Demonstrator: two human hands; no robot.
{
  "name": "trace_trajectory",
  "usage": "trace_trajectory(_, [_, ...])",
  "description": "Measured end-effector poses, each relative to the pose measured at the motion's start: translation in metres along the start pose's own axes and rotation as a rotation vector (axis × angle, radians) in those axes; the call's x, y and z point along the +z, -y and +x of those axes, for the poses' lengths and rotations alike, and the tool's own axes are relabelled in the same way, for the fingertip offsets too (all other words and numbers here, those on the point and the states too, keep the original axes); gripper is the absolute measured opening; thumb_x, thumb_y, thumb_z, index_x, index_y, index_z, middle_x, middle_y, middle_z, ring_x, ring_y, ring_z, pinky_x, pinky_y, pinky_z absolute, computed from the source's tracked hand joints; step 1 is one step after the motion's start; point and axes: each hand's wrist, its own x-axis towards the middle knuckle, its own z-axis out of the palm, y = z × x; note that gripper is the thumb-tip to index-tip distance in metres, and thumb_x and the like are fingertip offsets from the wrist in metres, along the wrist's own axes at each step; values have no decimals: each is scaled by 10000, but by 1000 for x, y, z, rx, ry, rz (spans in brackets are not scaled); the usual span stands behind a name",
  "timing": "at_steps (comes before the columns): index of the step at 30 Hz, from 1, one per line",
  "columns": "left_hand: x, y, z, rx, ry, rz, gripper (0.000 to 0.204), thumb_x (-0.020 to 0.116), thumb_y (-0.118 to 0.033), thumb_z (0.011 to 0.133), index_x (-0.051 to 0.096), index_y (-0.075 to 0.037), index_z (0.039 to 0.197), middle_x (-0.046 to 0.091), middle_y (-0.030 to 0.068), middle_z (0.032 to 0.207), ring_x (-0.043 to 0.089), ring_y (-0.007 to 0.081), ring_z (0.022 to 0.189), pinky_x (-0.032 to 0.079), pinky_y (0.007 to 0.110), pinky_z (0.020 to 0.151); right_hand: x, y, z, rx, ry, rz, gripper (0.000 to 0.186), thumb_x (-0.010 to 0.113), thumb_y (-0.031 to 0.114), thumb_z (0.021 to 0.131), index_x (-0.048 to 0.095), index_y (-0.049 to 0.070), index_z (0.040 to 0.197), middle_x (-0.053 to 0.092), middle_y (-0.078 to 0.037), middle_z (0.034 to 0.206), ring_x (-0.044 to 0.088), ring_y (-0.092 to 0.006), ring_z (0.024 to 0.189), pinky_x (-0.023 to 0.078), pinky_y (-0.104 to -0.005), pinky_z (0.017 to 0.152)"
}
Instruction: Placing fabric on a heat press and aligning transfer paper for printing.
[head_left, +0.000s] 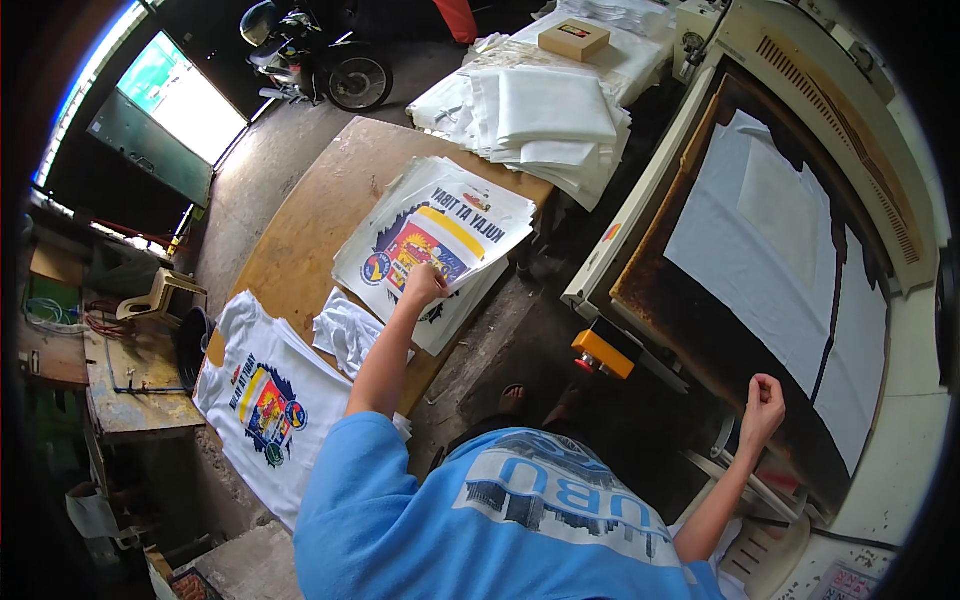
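Observation:
My left hand (427, 286) reaches over a stack of printed transfer sheets (480, 205) on the wooden table, its fingers pinching the near edge of the top sheet, which lifts slightly. The top sheet carries a mirrored, colourful design. My right hand (763, 408) is raised beside the front edge of the heat press, fingers curled together with nothing visible in them. On the dark press bed lie a large white cloth piece (755, 240) with a paler rectangle on it and a narrower white piece (855, 350). A white printed shirt (275, 400) rests at the table's near left end.
Crumpled white cloth (347, 330) sits beside the sheets. Farther back, a pile of white fabric (550, 115) and a cardboard box (574, 40) occupy another table. An orange control box (603, 354) juts from the press. A motorcycle (325, 70) and a plastic chair (162, 300) stand beyond.

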Motion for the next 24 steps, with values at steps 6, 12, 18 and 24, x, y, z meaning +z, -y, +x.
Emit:
trace_trajectory(6, [-4, -8, 0, 67, -39, 28, 222, 770, -142, 451, 634, -42, 595, 596, 92, 564, 586, 203, 537, 458, 304, 535, -7, -13, -16, 26, 3, -24, 72, 555, 54, 790, 574, -11, 817, 542, -14, 679, 481, -69, 593, 400, -216, 555])
trace_trajectory(12, [-47, -45, -13, 55, -393, 103, 93, 585, -140, 709, 608, -70, 651, 615, 127, 696, 600, 286, 672, 452, 385, 616, 9, 2, -28, 17, 57, -10, 74, 559, 63, 789, 576, -1, 822, 553, -18, 693, 501, -81, 605, 409, -233, 566])
trace_trajectory(18, [-151, -199, -64, 463, -312, -281, 114, 566, -80, 800, 567, -23, 899, 606, 101, 687, 566, 129, 624, 424, 262, 558, 51, 36, -33, 54, 162, 210, 123, 576, 110, 800, 579, 8, 870, 580, -34, 745, 551, -81, 689, 436, -219, 629])
trace_trajectory(24, [-188, -259, -132, 1067, 241, -1423, 127, 579, -120, 787, 486, -47, 836, 506, 3, 678, 489, 95, 593, 393, 188, 540, 109, 83, -30, 130, 558, 744, 521, 516, 426, 829, 439, 30, 1159, 521, -86, 1030, 525, -136, 882, 457, -253, 696])
